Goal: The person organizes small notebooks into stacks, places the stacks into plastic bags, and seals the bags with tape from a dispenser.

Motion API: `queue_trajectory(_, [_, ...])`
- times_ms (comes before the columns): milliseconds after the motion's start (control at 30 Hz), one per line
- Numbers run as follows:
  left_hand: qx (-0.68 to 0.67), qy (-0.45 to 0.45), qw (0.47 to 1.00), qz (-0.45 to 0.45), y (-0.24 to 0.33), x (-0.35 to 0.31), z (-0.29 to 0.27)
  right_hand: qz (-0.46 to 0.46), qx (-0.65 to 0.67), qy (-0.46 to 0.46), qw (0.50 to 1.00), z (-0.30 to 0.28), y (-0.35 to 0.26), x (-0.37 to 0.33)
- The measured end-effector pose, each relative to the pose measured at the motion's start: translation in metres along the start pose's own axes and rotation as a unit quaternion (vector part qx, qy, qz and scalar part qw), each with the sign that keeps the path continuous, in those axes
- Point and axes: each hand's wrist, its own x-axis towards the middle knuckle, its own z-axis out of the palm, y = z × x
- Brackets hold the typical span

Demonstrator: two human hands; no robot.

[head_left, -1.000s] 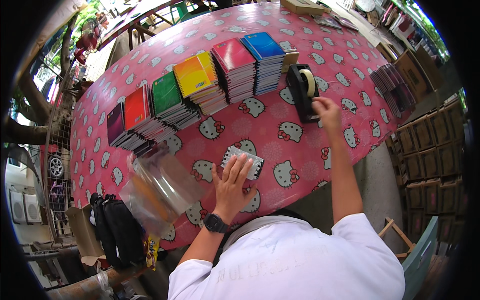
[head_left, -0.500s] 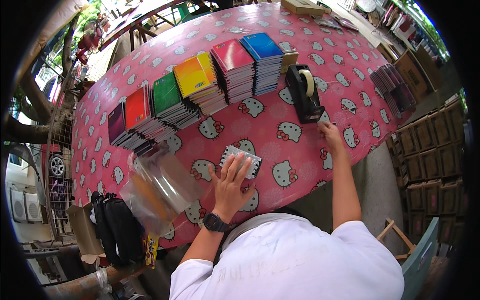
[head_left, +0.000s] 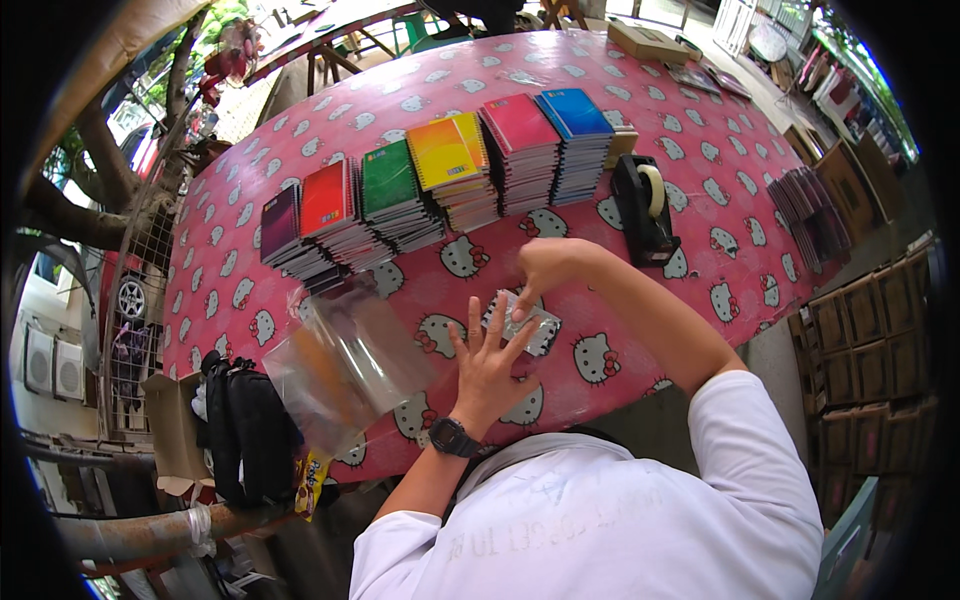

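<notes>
A small plastic-wrapped pack (head_left: 543, 336) with a black spiral edge lies on the table in front of me. My left hand (head_left: 490, 360) rests on it, fingers spread out flat. Over the same pack is my right hand (head_left: 548, 268), its fingers curled and its thumb pointing down onto the clear wrap. Whatever the right fingers may hold is too small or hidden to make out. Beyond my right forearm stands a black tape dispenser (head_left: 640, 215) with a roll of tape in it.
Stacks of spiral notebooks, including a green stack (head_left: 390, 180) and a blue stack (head_left: 575, 115), line the far side. Clear plastic sleeves (head_left: 350, 360) lie at left on the pink patterned table (head_left: 450, 80). A black bag (head_left: 248, 430) sits by its left edge, dark packs (head_left: 808, 215) at right.
My right hand has moved left from beside the tape dispenser to the small pack, its thumb now down on the wrap. The left hand has stayed on the pack. The whole view has shifted slightly.
</notes>
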Motion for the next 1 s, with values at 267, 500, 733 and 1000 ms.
queue_trajectory(267, [-0.034, 0.019, 0.999, 0.014, -0.006, 0.006, -0.007, 0.056, 0.379, 0.150, 0.911, 0.151, 0.084, 0.003])
queue_trajectory(500, [-0.520, -0.111, 0.842, -0.092, -0.049, 0.035, 0.029, -0.067, 0.587, 0.325, 0.739, 0.136, -0.002, -0.081])
queue_trajectory(733, [-0.632, -0.017, 0.731, -0.257, 0.042, 0.069, 0.111, 0.046, 0.647, 0.457, 0.608, 0.191, 0.039, -0.123])
queue_trajectory(1000, [-0.654, -0.248, 0.652, -0.292, 0.103, 0.073, 0.140, 0.319, 0.314, 0.475, 0.757, 0.205, 0.043, -0.175])
